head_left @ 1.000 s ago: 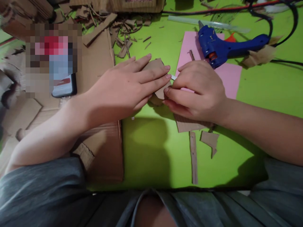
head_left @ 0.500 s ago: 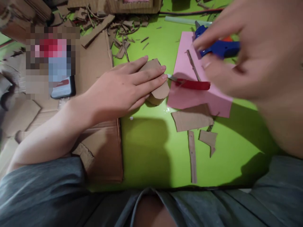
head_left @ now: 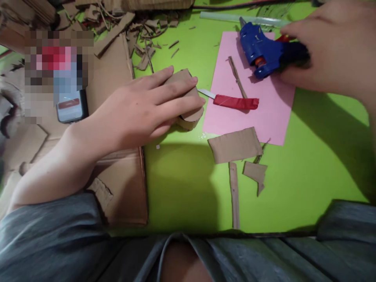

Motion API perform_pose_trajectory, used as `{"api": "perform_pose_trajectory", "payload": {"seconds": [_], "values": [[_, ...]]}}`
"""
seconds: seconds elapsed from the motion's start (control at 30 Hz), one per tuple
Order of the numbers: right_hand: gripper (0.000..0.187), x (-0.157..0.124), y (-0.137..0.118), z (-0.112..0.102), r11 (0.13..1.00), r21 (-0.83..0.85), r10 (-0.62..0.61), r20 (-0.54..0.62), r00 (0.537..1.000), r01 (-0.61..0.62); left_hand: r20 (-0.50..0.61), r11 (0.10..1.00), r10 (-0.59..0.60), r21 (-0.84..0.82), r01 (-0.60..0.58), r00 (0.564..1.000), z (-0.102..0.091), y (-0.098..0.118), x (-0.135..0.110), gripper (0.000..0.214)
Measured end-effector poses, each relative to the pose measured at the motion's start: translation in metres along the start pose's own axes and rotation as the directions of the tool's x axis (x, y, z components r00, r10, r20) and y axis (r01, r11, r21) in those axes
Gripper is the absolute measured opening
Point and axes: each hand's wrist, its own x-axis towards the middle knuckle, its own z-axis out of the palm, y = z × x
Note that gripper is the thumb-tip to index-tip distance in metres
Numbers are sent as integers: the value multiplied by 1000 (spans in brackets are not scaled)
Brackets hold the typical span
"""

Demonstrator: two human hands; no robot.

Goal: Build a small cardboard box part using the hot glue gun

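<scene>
Cardboard piece [head_left: 190, 117] lies near the middle of the green surface [head_left: 182, 188], held down by the flat, unclenched left hand [head_left: 138, 105], while the right hand [head_left: 326, 55] is at the handle of the blue glue gun [head_left: 258, 49], too blurred to tell if it grasps.

A lime-green tabletop [head_left: 182, 188] carries a pale pink paper sheet [head_left: 235, 121] near its top edge. On the sheet, a glue gun [head_left: 255, 47] shows bright blue with an orange band near the nozzle, and a utility knife [head_left: 235, 102] has a red handle and a silver blade. A curved cardboard piece [head_left: 194, 114] is plain tan-brown, and a glue stick [head_left: 235, 17] above the sheet is translucent white.
</scene>
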Motion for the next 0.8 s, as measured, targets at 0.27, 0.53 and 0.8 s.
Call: {"api": "perform_pose_trajectory", "payload": {"seconds": [0.27, 0.53, 0.8], "values": [[62, -1, 12, 1, 991, 132, 9, -22, 1000, -6, -13, 986, -53, -161, 50, 999, -5, -11, -10, 68], [47, -16, -40, 2, 752, 656, 89, -2, 996, -66, -80, 966, -222, -152, 208, 972, -19, -3, -13, 68], [39, -29, -65, 8, 593, 801, -37, 122, 992, -77, -104, 968, -244, -85, 236, 964, -17, 6, -19, 66]]}}
